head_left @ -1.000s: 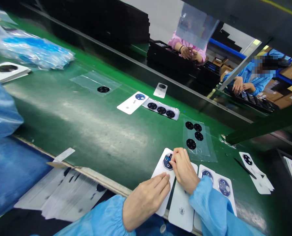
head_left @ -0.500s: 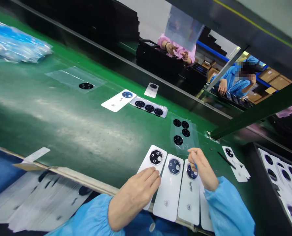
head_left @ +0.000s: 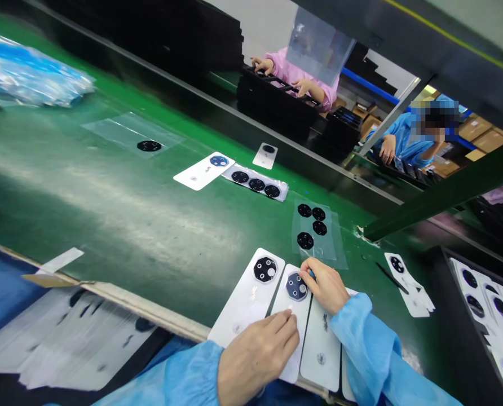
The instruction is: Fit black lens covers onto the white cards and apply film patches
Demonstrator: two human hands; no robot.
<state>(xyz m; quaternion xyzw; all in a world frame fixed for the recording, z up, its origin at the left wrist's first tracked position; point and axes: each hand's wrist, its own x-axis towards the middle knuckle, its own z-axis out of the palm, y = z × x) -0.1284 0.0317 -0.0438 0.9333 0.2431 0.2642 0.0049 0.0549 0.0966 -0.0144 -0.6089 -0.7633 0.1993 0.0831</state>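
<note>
White phone back panels lie in a row along the bench's front edge, each with a dark camera plate at its top. My left hand [head_left: 257, 352] rests on the lower half of the second panel [head_left: 291, 338], fingers close together and gently bent. At that panel's camera plate [head_left: 296, 286], my right hand [head_left: 324, 285] pinches thumb and fingertips at the upper right rim. A speck of blue shows between those fingers; what it is I cannot make out. To the left lies the first panel [head_left: 245, 299], partly under my left hand. My right forearm covers part of the third panel [head_left: 321, 355].
Loose black camera plates lie on a clear film [head_left: 319, 225] behind the row. A strip of camera plates [head_left: 256, 184] and another panel [head_left: 203, 171] lie farther back. At right stand black tweezers [head_left: 392, 277] and a dark tray [head_left: 441, 293] of panels. Co-workers sit across the bench.
My left hand has moved right from the first panel onto the second. My right hand has shifted left from the third panel's camera plate to the second's.
</note>
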